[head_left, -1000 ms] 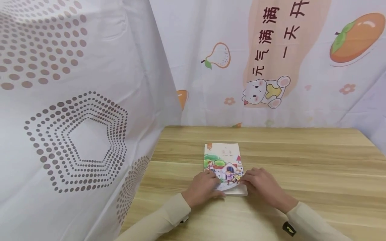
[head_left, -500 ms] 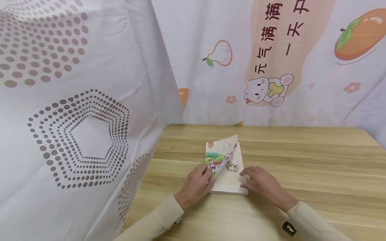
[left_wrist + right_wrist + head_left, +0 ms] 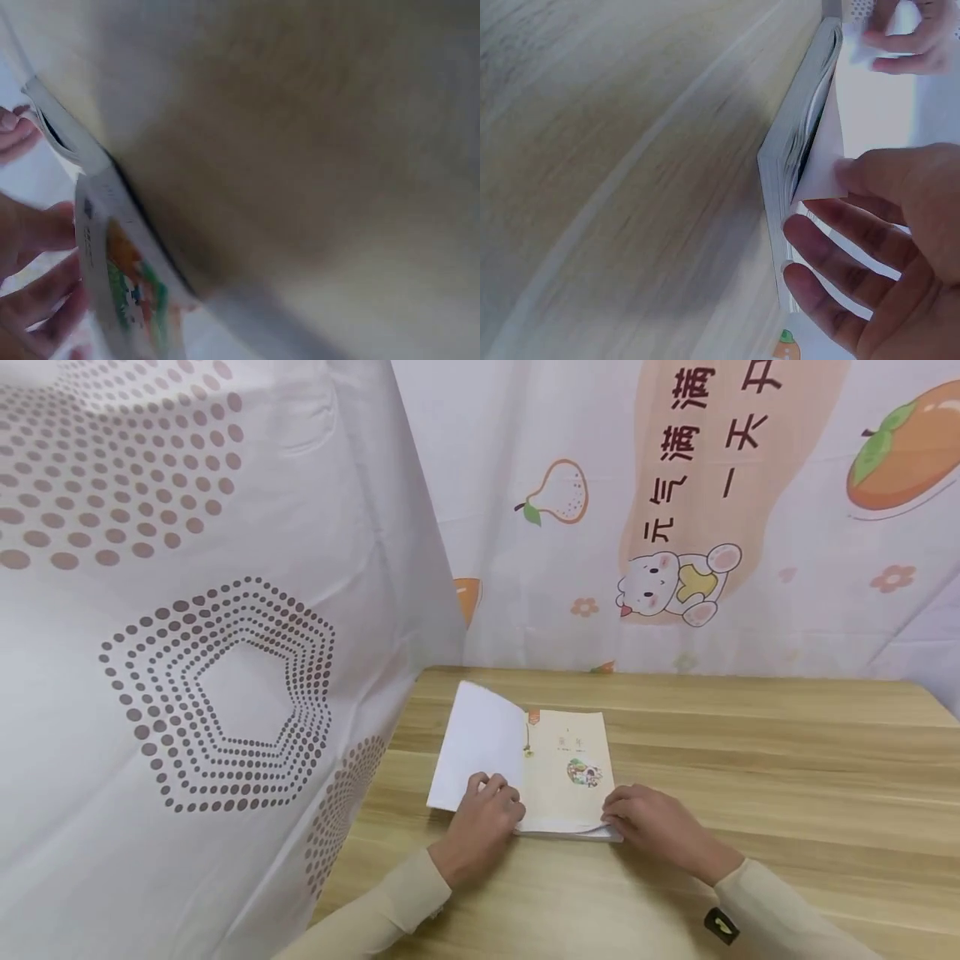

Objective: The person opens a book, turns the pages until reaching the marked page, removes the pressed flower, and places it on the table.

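Note:
A paperback book (image 3: 566, 793) lies on the wooden table with its front cover (image 3: 480, 743) swung out to the left and partly raised. My left hand (image 3: 483, 818) rests on the white inside of that cover near the spine; in the left wrist view its fingers (image 3: 56, 296) lie along the cover's inner side. At the lower right corner my right hand (image 3: 648, 818) pinches the cream title page (image 3: 825, 154) between thumb and index finger, lifting the corner off the block of pages. Its other fingertips (image 3: 802, 225) are at the page edges.
Wooden table top (image 3: 750, 760) spreads around the book, widest to the right. A white dotted curtain (image 3: 225, 693) hangs close on the left. Behind the table is a cloth printed with fruit and a bear (image 3: 675, 585).
The illustrated cover has turned over from right to left, baring the title page. My left hand moved left with it; my right hand took hold of the page corner.

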A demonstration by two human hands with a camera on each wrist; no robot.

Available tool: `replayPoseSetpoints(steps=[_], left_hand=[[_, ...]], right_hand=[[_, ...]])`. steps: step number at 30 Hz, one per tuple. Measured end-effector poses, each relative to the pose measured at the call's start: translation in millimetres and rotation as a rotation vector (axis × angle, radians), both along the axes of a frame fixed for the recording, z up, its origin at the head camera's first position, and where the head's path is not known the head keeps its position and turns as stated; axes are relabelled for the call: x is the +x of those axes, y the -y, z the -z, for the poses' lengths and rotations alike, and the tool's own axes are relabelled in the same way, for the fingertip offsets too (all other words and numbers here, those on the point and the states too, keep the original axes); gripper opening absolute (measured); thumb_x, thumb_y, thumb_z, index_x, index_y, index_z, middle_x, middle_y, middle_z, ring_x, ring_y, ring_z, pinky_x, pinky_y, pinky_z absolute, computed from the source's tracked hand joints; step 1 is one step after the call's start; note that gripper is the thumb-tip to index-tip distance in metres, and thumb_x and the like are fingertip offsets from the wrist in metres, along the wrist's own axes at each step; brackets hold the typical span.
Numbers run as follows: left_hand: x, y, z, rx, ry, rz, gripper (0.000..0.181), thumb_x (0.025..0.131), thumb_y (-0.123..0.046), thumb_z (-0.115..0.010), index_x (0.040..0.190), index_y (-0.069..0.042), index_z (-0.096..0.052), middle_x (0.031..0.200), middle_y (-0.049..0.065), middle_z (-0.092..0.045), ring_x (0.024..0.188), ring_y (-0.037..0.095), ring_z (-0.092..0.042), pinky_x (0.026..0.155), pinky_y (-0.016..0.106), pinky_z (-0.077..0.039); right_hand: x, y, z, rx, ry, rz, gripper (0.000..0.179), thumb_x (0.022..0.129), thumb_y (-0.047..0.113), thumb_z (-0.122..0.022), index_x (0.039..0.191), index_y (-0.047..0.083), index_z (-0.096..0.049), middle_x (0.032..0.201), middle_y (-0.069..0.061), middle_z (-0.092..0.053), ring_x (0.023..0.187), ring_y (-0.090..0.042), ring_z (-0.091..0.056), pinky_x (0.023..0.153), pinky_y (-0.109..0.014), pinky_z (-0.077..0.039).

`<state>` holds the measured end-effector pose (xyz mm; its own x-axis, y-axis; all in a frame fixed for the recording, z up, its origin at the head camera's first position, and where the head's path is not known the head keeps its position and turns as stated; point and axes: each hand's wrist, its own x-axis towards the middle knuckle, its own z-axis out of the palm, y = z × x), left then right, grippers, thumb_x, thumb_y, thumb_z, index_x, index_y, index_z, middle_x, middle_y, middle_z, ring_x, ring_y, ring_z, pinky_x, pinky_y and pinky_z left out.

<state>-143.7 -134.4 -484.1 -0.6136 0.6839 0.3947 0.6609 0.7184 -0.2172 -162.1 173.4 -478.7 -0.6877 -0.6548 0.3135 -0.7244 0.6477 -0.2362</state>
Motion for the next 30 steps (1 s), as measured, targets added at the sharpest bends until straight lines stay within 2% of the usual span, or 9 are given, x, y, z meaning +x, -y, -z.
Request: replayPoseSetpoints(steps=[3, 6, 10, 14, 17, 21, 25, 28, 30], left_hand=[[-3.1, 1.8, 6.4, 0.072, 0.151, -0.029, 0.004, 0.097, -0.016, -0.069, 0.097, -0.017, -0.072, 0.102, -0.001, -0.069, 0.097, 0.018, -0.060, 0.082, 0.036, -0.048], [-4.3, 1.1, 9.4, 0.094, 0.237, -0.048, 0.018, 0.100, -0.034, -0.067, 0.103, -0.016, -0.070, 0.106, 0.001, -0.068, 0.095, 0.019, -0.059, 0.074, 0.032, -0.048], [-6.1, -5.3, 7.8, 0.067, 0.261, -0.059, 0.041, 0.095, -0.058, -0.065, 0.103, -0.017, -0.067, 0.105, 0.002, -0.066, 0.091, 0.019, -0.055, 0.070, 0.030, -0.045], [-9.2, -11.9, 5.3, 0.022, 0.230, -0.077, 0.051, 0.090, -0.067, -0.065, 0.104, -0.018, -0.066, 0.098, 0.000, -0.062, 0.083, 0.017, -0.050, 0.064, 0.028, -0.041], [-11.4, -13.8, 4.8, 0.000, 0.211, -0.078, 0.049, 0.090, -0.066, -0.065, 0.105, -0.019, -0.066, 0.091, 0.000, -0.059, 0.078, 0.017, -0.048, 0.060, 0.027, -0.038], [-12.4, -11.8, 3.0, 0.014, 0.222, -0.049, 0.037, 0.093, -0.057, -0.066, 0.094, -0.020, -0.066, 0.088, -0.001, -0.063, 0.075, 0.017, -0.051, 0.058, 0.025, -0.038], [-13.4, -8.9, -1.9, 0.060, 0.246, -0.043, 0.030, 0.096, -0.048, -0.068, 0.087, -0.020, -0.067, 0.089, -0.001, -0.068, 0.076, 0.015, -0.056, 0.061, 0.027, -0.043], [-13.2, -8.5, -3.8, 0.108, 0.288, -0.064, 0.025, 0.098, -0.040, -0.069, 0.092, -0.016, -0.069, 0.085, -0.003, -0.067, 0.071, 0.012, -0.054, 0.060, 0.025, -0.044], [-11.9, -8.7, -3.5, 0.146, 0.306, -0.085, 0.021, 0.098, -0.034, -0.070, 0.094, -0.014, -0.066, 0.080, -0.004, -0.061, 0.067, 0.010, -0.049, 0.057, 0.023, -0.041]], right_hand=[[-0.4, 0, -2.3, 0.007, 0.018, 0.028, 0.013, 0.083, 0.004, -0.082, 0.089, 0.014, -0.079, 0.090, 0.005, -0.072, 0.082, -0.014, -0.068, 0.069, -0.033, -0.057], [0.0, 1, -2.8, 0.018, 0.047, 0.055, 0.012, 0.084, 0.006, -0.082, 0.087, 0.017, -0.079, 0.086, 0.008, -0.070, 0.078, -0.010, -0.065, 0.065, -0.029, -0.055], [1.1, 3, -4.7, 0.003, 0.052, 0.083, 0.012, 0.081, 0.008, -0.085, 0.085, 0.019, -0.079, 0.084, 0.009, -0.070, 0.076, -0.008, -0.064, 0.063, -0.028, -0.053], [0.3, 4, -9.6, -0.058, 0.105, 0.136, 0.013, 0.079, 0.010, -0.087, 0.082, 0.020, -0.078, 0.080, 0.011, -0.069, 0.071, -0.004, -0.060, 0.061, -0.025, -0.051], [-0.9, 4, -13.5, -0.124, 0.180, 0.171, 0.012, 0.080, 0.010, -0.086, 0.081, 0.020, -0.078, 0.079, 0.013, -0.067, 0.067, 0.000, -0.056, 0.058, -0.023, -0.047], [-0.2, 4, -16.8, -0.212, 0.241, 0.166, 0.011, 0.084, 0.009, -0.083, 0.084, 0.020, -0.079, 0.083, 0.015, -0.068, 0.066, 0.003, -0.053, 0.058, -0.022, -0.046], [0.4, 7, -20.7, -0.309, 0.204, 0.160, 0.011, 0.087, 0.008, -0.081, 0.092, 0.017, -0.079, 0.092, 0.008, -0.071, 0.067, 0.002, -0.055, 0.057, -0.023, -0.046], [0.2, 9, -23.5, -0.351, 0.151, 0.217, 0.024, 0.086, 0.007, -0.082, 0.108, 0.011, -0.076, 0.101, -0.003, -0.072, 0.067, -0.001, -0.057, 0.056, -0.024, -0.046], [0.9, 9, -24.3, -0.346, 0.152, 0.261, 0.034, 0.084, 0.007, -0.084, 0.116, 0.007, -0.073, 0.105, -0.008, -0.072, 0.067, -0.003, -0.056, 0.057, -0.025, -0.046]])
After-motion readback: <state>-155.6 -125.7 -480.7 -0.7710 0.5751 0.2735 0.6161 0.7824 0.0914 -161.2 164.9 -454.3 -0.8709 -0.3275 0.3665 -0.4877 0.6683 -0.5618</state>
